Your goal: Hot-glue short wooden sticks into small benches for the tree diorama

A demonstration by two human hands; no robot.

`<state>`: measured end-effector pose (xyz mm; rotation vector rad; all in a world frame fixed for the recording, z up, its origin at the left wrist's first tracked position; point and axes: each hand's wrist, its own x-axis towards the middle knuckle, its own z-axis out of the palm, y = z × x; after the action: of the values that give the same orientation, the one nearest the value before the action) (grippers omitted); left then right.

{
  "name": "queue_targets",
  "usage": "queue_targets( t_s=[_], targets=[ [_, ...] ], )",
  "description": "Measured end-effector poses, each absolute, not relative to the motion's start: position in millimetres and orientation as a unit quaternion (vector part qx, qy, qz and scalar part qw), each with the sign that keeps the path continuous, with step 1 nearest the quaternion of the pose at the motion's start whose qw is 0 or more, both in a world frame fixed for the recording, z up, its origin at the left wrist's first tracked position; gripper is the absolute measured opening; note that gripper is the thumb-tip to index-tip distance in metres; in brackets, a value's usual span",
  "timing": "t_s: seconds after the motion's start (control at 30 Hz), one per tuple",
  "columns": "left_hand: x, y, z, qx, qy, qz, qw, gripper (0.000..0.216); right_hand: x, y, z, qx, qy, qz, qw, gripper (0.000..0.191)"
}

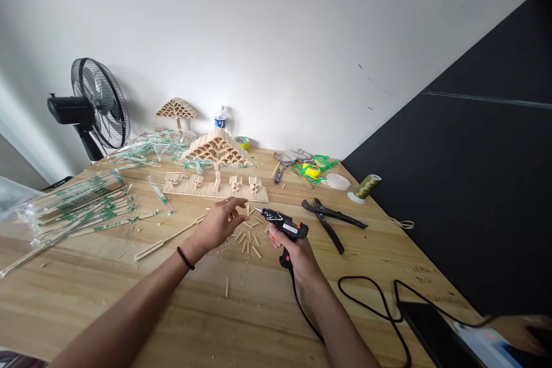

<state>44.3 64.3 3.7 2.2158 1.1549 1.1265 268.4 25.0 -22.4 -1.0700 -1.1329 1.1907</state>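
Wooden table (107,299) against white wall (276,29); right hand (297,250) grips glue gun (282,224).

The right hand (297,253) hides the glue gun's (282,224) grip. Near right, a dark device (435,333) runs off the bottom edge. Far left, a blurred plastic bag (11,195) is cut off.
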Motion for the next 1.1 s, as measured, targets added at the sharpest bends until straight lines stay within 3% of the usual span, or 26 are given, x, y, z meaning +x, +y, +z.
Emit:
queue_targets(
  t_s=[0.17,0.53,0.9,1.1],
  targets=[
    [47,60,7,0.774,0.430,0.427,0.183,0.016,265,25,-23,-0.446,-0.481,0.507,0.559,0.038],
    [48,52,12,0.770,0.435,0.425,0.193,0.016,262,19,-13,-0.401,-0.475,0.562,0.546,0.033],
    [-3,31,-4,0.773,0.468,0.353,0.242,0.019,271,20,-2,-0.361,-0.382,0.606,0.597,0.030],
    [-13,22,0,0.724,0.471,0.371,0.340,0.028,274,18,-4,-0.407,-0.385,0.591,0.581,0.032]
  ],
)
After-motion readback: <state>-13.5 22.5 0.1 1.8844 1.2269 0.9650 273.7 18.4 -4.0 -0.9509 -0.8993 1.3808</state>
